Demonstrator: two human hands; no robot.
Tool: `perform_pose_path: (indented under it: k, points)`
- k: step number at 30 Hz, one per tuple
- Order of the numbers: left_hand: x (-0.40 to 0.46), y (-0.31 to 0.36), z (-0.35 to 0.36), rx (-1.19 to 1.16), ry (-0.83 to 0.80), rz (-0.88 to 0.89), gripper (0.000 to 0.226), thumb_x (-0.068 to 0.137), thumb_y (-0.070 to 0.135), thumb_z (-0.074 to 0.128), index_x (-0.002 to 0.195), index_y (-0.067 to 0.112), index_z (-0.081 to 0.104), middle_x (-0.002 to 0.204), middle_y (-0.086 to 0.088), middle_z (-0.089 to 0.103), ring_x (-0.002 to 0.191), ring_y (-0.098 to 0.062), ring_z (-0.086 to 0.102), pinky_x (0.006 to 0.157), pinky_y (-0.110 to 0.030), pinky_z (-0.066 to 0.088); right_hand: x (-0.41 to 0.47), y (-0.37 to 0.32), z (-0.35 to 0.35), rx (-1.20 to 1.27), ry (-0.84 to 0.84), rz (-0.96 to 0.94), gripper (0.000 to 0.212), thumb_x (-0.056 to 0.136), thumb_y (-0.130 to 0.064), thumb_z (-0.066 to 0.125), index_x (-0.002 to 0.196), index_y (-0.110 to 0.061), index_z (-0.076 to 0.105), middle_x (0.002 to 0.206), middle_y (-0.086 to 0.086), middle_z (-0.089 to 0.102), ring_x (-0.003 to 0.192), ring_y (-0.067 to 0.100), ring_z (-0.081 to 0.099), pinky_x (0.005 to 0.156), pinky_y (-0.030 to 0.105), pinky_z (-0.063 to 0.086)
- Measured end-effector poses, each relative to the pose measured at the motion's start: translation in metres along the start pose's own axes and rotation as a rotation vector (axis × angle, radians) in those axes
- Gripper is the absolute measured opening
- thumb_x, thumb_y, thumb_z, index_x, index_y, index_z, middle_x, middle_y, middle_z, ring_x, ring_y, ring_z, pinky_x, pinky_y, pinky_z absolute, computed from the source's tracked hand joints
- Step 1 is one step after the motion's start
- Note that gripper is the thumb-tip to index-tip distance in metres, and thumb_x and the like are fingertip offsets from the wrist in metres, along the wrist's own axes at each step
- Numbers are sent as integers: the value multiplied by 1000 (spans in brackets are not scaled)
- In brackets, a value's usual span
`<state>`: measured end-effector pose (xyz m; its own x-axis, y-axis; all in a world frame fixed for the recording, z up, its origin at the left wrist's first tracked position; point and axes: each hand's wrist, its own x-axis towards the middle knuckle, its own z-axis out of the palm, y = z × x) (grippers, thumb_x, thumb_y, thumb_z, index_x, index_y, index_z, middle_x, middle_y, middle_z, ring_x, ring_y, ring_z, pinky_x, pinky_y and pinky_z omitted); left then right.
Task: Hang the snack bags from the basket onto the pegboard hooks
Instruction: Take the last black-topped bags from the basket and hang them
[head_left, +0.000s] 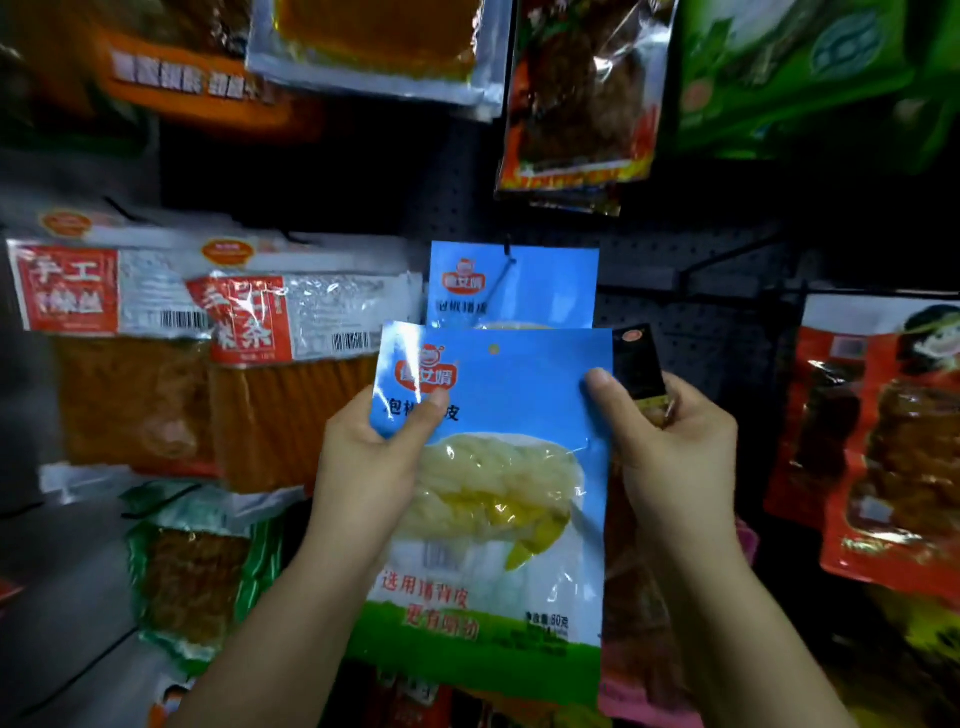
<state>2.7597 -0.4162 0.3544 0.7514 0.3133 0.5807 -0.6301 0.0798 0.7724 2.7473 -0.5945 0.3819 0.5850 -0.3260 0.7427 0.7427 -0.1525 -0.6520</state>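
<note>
I hold a blue snack bag (498, 467) with pale strips showing through its window, upright in front of the black pegboard (701, 332). My left hand (369, 467) grips its left edge with the thumb on the front. My right hand (675, 457) grips the right edge, and also holds a dark bag (641, 364) behind it. The blue bag's small round hang hole is near its top. A matching blue bag (540, 286) hangs on a hook (506, 260) just above and behind. The basket is out of view.
Red-and-white bags of orange strips (291, 374) hang at left, a green-edged bag (197, 566) below them. Red bags (883, 441) hang at right beside a bare hook arm (727, 265). More bags (576, 104) hang overhead.
</note>
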Motion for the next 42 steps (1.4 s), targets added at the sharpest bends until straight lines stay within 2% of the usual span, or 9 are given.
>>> perform_pose_path:
  k: [5, 9, 12, 17, 22, 27, 30, 36, 42]
  points:
    - [36, 18, 2, -32, -45, 117, 14, 81, 23, 72, 93, 29, 68, 95, 3, 75, 89, -17, 72, 81, -45, 57, 21, -4, 11, 35, 44, 24, 52, 82, -30, 73, 49, -22, 34, 45, -4, 34, 42, 7, 29, 40, 19, 25]
    - [61, 31, 16, -45, -57, 179, 10, 85, 23, 69, 94, 24, 66, 95, 1, 75, 87, -17, 72, 78, -44, 58, 40, -11, 18, 57, 79, 24, 57, 84, -30, 71, 49, -22, 27, 37, -14, 27, 36, 4, 22, 36, 16, 20]
    - [78, 37, 20, -7, -21, 240, 5, 86, 24, 68, 87, 26, 64, 90, 1, 75, 83, -16, 72, 75, -43, 59, 51, -15, 22, 52, 64, 11, 58, 85, -32, 70, 48, -24, 27, 36, -13, 27, 36, 3, 22, 36, 17, 20]
    - [95, 41, 23, 14, 11, 284, 7, 85, 24, 69, 83, 26, 63, 79, 8, 74, 76, -9, 72, 64, -28, 59, 64, -18, 27, 22, 48, 2, 57, 84, -36, 70, 49, -20, 28, 42, -5, 29, 40, 10, 24, 40, 20, 19]
    - [98, 38, 28, 29, -4, 240, 8, 85, 22, 69, 82, 25, 63, 82, 5, 74, 75, -10, 72, 69, -37, 60, 67, -9, 28, 24, 36, 68, 52, 85, -38, 69, 59, -2, 41, 57, 11, 41, 54, 18, 36, 53, 27, 28]
    - [99, 34, 30, 44, -7, 241, 8, 84, 22, 69, 81, 25, 63, 79, 5, 74, 74, -11, 72, 66, -35, 60, 69, -2, 27, 12, 68, 63, 57, 85, -36, 69, 47, -23, 29, 41, -6, 29, 40, 10, 24, 40, 20, 18]
    - [101, 30, 32, 59, -3, 237, 10, 83, 21, 70, 79, 26, 63, 77, 6, 74, 73, -12, 72, 65, -37, 59, 71, 5, 26, 32, 68, 95, 63, 86, -33, 69, 38, -22, 29, 34, -12, 28, 33, 6, 23, 36, 15, 19]
    - [110, 11, 40, 131, 20, 172, 7, 83, 26, 71, 82, 25, 64, 88, -3, 73, 84, -24, 70, 80, -52, 56, 78, 21, 27, -64, 61, 80, 47, 85, -37, 68, 58, -10, 41, 50, 7, 38, 47, 15, 31, 40, 22, 21]
    - [122, 2, 48, 262, 58, 222, 11, 84, 29, 69, 89, 22, 63, 88, 0, 71, 84, -20, 68, 79, -47, 55, 92, 39, 28, -113, 76, 85, 51, 83, -41, 69, 53, -16, 37, 45, 0, 37, 42, 12, 30, 40, 21, 23]
